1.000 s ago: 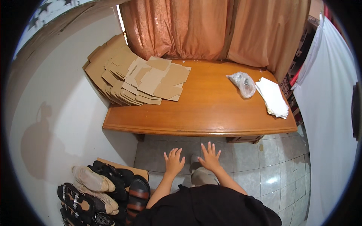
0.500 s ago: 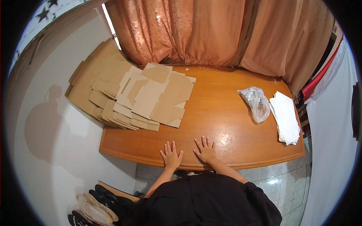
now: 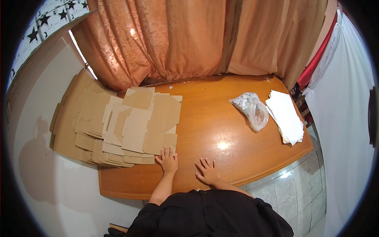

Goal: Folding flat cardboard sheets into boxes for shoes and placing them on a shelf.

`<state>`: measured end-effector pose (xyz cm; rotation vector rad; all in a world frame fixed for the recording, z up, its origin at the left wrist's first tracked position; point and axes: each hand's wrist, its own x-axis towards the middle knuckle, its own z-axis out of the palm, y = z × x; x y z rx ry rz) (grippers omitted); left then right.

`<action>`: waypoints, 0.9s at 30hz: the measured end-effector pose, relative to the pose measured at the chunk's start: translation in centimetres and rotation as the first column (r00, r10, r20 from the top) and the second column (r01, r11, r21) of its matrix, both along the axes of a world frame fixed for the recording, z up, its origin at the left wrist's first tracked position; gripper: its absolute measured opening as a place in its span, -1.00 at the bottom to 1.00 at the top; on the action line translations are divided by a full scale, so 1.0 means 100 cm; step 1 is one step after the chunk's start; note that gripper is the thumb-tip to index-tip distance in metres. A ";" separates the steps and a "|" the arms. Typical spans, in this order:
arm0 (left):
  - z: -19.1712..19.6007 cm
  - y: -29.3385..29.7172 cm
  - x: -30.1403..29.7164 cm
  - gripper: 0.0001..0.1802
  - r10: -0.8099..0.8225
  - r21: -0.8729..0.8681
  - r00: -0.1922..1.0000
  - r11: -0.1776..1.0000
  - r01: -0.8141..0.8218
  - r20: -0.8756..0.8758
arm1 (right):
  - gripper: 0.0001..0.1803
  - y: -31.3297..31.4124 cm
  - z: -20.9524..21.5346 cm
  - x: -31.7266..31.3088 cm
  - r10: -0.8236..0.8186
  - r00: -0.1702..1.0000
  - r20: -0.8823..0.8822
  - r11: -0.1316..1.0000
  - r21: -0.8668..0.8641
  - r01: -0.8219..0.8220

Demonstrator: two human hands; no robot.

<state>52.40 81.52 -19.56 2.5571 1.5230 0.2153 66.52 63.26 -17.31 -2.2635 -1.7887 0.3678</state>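
Note:
My left hand (image 3: 168, 160) lies flat on the wooden table (image 3: 221, 130), fingers spread, its fingertips touching the near edge of a pile of flat cardboard box blanks (image 3: 134, 126). My right hand (image 3: 207, 172) rests palm down on bare wood a little to the right, fingers apart, holding nothing. The cardboard pile covers the table's left part and leans out past its left edge toward the wall.
A clear plastic bag (image 3: 250, 110) with small items lies at the right of the table, beside a stack of white sheets (image 3: 286, 116). Orange curtains (image 3: 177, 39) hang behind the table. A white wall is at the left, tiled floor (image 3: 292, 185) at the lower right.
The view has come closer over the table. Both hands moved from above the floor onto the tabletop, and the left hand now touches the cardboard pile. The shoes on the floor have left the view.

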 end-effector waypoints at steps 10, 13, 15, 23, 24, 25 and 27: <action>0.062 0.039 -0.010 -0.73 0.146 0.046 0.650 0.962 -0.269 0.746 | -0.37 0.003 -0.006 0.010 -0.015 0.979 -0.201 0.998 0.062 0.028; 0.108 0.054 -0.037 -0.67 0.030 0.130 0.405 0.924 -0.361 0.914 | -0.41 0.015 -0.009 0.025 -0.137 0.878 -0.459 0.978 0.076 0.193; 0.153 0.048 -0.053 -0.64 0.019 0.064 0.242 0.941 -0.331 0.970 | -0.41 0.029 -0.005 0.038 -0.136 0.719 -0.681 0.922 0.179 0.344; 0.196 0.022 -0.108 -0.61 -0.021 0.024 0.020 0.990 -0.139 1.000 | -0.13 0.074 0.118 0.097 -0.044 0.160 -0.986 0.619 0.098 0.779; 0.196 0.017 -0.104 -0.61 -0.005 0.005 0.007 0.995 -0.102 1.000 | -0.13 0.075 0.117 0.103 -0.045 0.163 -0.986 0.617 0.101 0.781; 0.194 0.013 -0.099 -0.61 -0.005 0.006 0.003 0.995 -0.098 1.000 | -0.10 0.077 0.113 0.109 -0.027 -0.010 -1.000 0.674 -0.026 0.738; 0.188 0.006 -0.088 -0.61 0.086 -0.087 -0.070 0.996 -0.014 0.994 | -0.09 0.073 0.107 0.111 0.048 -0.236 -0.971 0.808 -0.101 0.581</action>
